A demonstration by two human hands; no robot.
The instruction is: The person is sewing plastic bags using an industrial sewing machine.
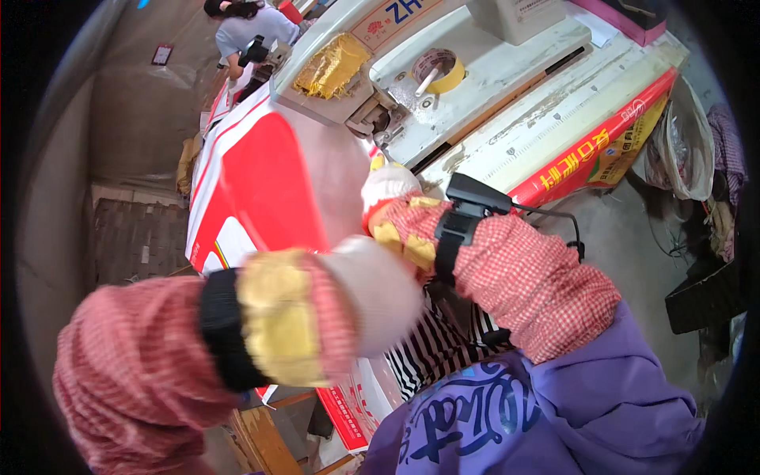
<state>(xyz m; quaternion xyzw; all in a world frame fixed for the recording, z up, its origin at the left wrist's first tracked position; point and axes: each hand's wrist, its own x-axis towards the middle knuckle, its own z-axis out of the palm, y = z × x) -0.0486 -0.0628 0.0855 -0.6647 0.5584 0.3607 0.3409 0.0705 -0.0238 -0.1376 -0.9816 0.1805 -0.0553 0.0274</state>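
A red and white sack (269,182) lies stretched across the machine table, its upper end at the sewing head (372,115). My left hand (348,305), in a white and yellow glove with a red checked sleeve, rests on the sack's near part, close to the camera and blurred. My right hand (388,194), gloved the same way with a black wrist device, presses the sack's right edge just below the sewing head. Whether the fingers pinch the fabric is hidden.
A roll of yellow tape (439,70) and a crumpled yellow cloth (332,67) sit on the white machine bed (507,71). Red printed sacks (594,162) hang at its right side. Another person (249,32) works at the far end. Bags (681,154) stand at right.
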